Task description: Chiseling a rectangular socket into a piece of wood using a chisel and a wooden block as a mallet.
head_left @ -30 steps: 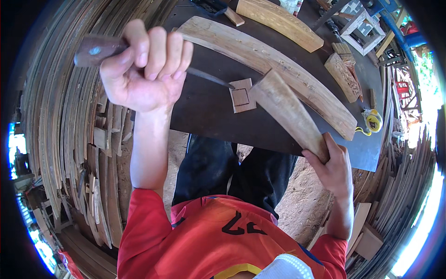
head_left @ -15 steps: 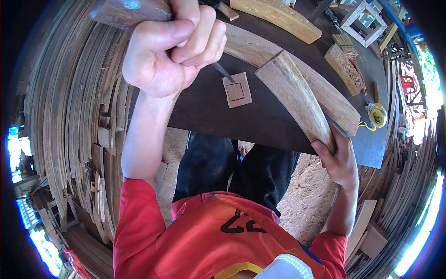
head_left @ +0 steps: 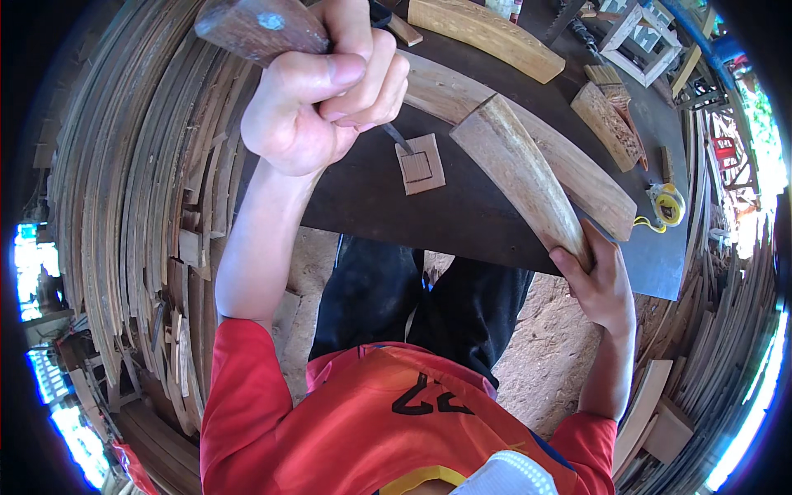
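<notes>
My left hand (head_left: 318,103) is closed around the brown wooden handle of a chisel (head_left: 260,31), held upright high toward the camera. Below the fist, the thin steel blade comes down to a small square wood block (head_left: 423,171) on the dark tabletop. A rectangle is outlined in dark lines on the block, and the blade's tip appears to touch near its upper left corner. My right hand (head_left: 604,276) grips the narrow end of a wooden mallet (head_left: 521,169). The mallet's wide head is raised to the right of the block, apart from the chisel.
A long curved board (head_left: 590,186) lies behind the mallet on the table (head_left: 371,198). Farther back are a thick wooden beam (head_left: 487,37), a wood block (head_left: 606,124), a brush (head_left: 609,78), a small frame (head_left: 639,41) and a yellow tape measure (head_left: 668,205). Stacked wood strips (head_left: 124,190) stand at left.
My left hand and the chisel have shifted slightly right and down, with the tip nearer the outline's upper left corner. My right hand and the mallet have barely moved.
</notes>
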`<state>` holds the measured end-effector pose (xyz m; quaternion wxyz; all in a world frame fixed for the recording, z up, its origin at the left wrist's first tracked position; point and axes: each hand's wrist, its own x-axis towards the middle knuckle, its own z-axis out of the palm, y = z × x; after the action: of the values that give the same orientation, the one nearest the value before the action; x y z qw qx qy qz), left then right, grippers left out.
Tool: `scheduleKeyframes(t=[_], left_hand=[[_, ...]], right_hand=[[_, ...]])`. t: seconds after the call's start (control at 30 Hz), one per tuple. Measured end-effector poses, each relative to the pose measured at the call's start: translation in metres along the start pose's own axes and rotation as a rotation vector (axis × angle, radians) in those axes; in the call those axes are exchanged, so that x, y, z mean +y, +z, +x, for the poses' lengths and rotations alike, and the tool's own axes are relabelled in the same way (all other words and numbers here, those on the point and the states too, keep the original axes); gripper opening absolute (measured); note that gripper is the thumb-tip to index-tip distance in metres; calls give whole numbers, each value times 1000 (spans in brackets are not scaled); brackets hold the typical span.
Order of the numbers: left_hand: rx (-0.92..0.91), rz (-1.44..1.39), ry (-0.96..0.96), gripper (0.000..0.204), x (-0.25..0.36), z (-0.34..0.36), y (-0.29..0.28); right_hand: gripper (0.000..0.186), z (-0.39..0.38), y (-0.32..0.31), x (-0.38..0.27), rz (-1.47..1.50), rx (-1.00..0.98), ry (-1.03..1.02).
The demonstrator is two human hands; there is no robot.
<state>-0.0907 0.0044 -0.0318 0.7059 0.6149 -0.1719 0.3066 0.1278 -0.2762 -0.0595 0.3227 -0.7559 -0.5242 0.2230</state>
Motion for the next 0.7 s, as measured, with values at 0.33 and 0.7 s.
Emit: scheduleKeyframes(t=[0.33, 0.7], left_hand=[[11, -4, 0, 17, -2, 4, 3], [-2, -29, -1, 18, -5, 8, 2]], right_hand=[[39, 4, -3, 1, -53, -38, -9], [41, 2, -3, 0, -63, -20, -20]])
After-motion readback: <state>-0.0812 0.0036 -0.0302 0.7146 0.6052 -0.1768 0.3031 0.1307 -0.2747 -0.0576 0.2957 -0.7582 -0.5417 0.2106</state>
